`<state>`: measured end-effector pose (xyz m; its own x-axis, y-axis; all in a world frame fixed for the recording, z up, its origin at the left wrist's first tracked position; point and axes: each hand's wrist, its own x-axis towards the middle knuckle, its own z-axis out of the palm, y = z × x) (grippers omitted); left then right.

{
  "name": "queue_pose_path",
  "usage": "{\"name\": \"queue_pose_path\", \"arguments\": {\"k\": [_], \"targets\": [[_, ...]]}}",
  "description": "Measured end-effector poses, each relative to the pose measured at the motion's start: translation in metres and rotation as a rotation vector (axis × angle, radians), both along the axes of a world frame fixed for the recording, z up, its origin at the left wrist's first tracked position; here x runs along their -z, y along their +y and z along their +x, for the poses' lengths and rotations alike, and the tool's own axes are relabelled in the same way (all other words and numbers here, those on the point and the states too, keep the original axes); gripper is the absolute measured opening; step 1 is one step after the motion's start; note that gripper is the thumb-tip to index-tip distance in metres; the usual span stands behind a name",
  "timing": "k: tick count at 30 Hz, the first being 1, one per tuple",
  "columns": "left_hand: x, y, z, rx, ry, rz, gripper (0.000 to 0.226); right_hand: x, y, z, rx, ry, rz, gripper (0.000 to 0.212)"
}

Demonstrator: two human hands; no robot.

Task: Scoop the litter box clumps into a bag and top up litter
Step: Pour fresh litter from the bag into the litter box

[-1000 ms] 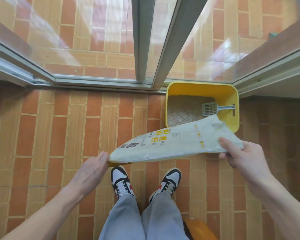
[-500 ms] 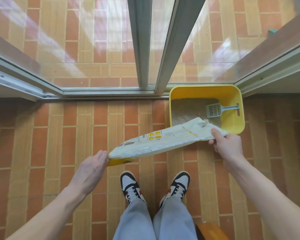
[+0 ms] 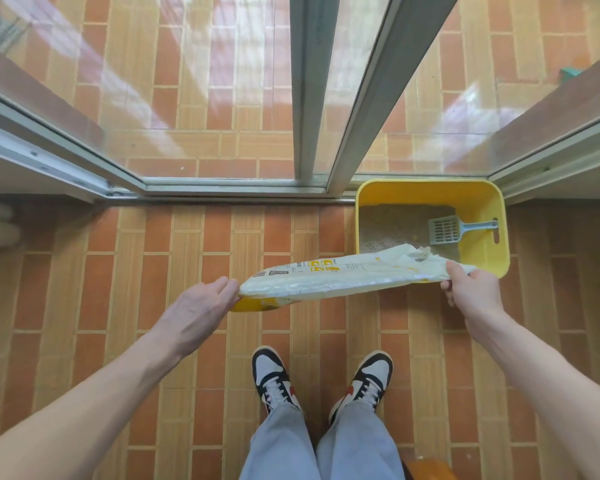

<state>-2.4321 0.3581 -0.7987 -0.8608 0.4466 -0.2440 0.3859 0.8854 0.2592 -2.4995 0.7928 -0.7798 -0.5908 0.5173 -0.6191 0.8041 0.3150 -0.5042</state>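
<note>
Since half a second ago the bag [image 3: 343, 277] has sunk a little at its right end, and the right hand [image 3: 470, 292] now sits in front of the near rim of the box [image 3: 482, 199] rather than beside its near corner. The crumpled mouth of the bag now lies over the near left part of the litter [image 3: 392, 226], closer to the scoop [image 3: 445, 230] than it was. The left hand [image 3: 201, 306] has kept its place at the other end.

The bag hangs stretched between the two hands, its long axis running from the left hand up and across to the right hand. The yellow bottom end points at the left hand; the open, rumpled end points toward the box, past the right hand's thumb. It tilts slightly, the left end nearer the person.

The left hand curls round the yellow bottom corner, fingers tucked under it, though how tightly they close is hard to judge from above. The right hand pinches the white edge by the mouth, thumb on top, fingers below.

The scoop lies inside the box beyond the right hand, blade on the litter, handle toward the right wall. The box stands on the tiled floor [image 3: 187, 271] against the door frame [image 3: 239, 190]. Two shoes [image 3: 274, 379] stand between and behind the hands.
</note>
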Motion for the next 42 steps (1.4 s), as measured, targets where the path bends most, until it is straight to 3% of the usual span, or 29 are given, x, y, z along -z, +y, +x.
{"name": "queue_pose_path", "arguments": {"k": [9,24,42], "targets": [[-0.014,-0.005,-0.032,0.089,0.026,-0.046,0.013,0.013,0.000,-0.010,0.016,-0.043,0.016,0.040],[-0.050,0.026,-0.084,0.206,0.082,-0.045,0.012,0.018,0.025,-0.016,0.297,-0.005,-0.116,0.019],[-0.058,0.065,-0.119,0.175,0.093,-0.081,0.020,0.019,0.068,-0.057,0.255,0.007,-0.169,0.023]]}}
